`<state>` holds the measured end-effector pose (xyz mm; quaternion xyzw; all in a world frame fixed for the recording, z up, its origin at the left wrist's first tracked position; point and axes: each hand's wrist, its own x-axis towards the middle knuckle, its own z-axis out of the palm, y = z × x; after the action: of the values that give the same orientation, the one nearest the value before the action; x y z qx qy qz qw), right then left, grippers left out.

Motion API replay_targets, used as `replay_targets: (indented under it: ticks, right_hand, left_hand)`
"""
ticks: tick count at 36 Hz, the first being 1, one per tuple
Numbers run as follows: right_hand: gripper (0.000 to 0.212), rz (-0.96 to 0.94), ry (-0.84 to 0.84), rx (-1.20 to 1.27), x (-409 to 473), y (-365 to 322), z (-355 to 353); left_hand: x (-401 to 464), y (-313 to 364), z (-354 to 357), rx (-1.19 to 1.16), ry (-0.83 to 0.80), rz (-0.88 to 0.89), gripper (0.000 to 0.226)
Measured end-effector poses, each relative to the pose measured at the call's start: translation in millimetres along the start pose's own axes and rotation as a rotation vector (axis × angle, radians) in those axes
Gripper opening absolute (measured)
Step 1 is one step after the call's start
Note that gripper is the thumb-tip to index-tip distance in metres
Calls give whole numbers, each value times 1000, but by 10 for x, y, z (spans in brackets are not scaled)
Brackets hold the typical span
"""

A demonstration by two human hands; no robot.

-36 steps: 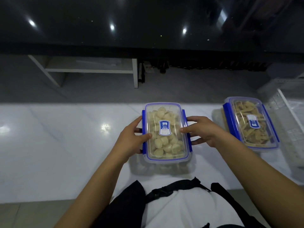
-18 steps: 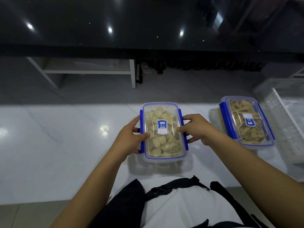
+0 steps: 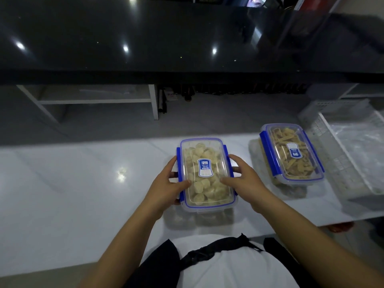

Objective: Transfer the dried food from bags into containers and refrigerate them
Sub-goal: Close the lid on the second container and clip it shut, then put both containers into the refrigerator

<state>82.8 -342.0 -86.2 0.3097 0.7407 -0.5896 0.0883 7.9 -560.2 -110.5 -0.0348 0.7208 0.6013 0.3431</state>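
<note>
Clear rectangular plastic container, rounded corners, blue rim seal and blue clip flaps on both long sides, sits on glossy white marble-look counter near its front edge. Lid on, blue-and-white shield-shaped sticker in the lid's middle. Inside: pale cream, roundish chunky dried pieces, matte, filling most of the box

Left hand grips the container's left long side, thumb lying over the lid edge, fingers wrapped round the blue flap. Right hand clasps the container's right long side, thumb tip on the lid, fingers curled behind the right flap. Both hands grasping the box, bare forearms running back toward the camera

Right of that container, well apart, a second container of the same make, lid on, turned at a slight angle, holds tan, thin strip-shaped dried pieces. Further right of it, touching or just beside (cannot tell), a white perforated plastic basket with crinkly clear plastic bag inside

Beyond the container, across a grey floor gap, a polished black slab surface with light-spot reflections. Near side of the container: white shirt and black strap with buckle
</note>
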Motion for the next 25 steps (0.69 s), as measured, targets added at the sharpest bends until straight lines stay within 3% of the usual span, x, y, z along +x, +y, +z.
replay_targets:
  ticks: [2,5,8,12,18,25]
  right_hand:
    - [71,88,4,76,-12,30,-60]
    - [53,181,-30,147,-29,59,-129]
    - [51,200,-45,181,-62,24,-151]
    - [55,143,-41,221,-158,-69,-213]
    - [59,-15,-32,441,-634,-39,-607]
    - [59,-125,18,577,-1318,333,-1351]
  left_hand:
    - [-17,-43,55,-22,-9,-30,58]
    - [-57,-139,91,-98,-22,-51,44]
    - [-79,-181,52,-183,-49,-43,41]
    - [-134,-63,-12,-218,-111,-29,48]
    - [-393,303,110,-171,-228,141,69]
    - [-772,600,815,-57,-422,203,58]
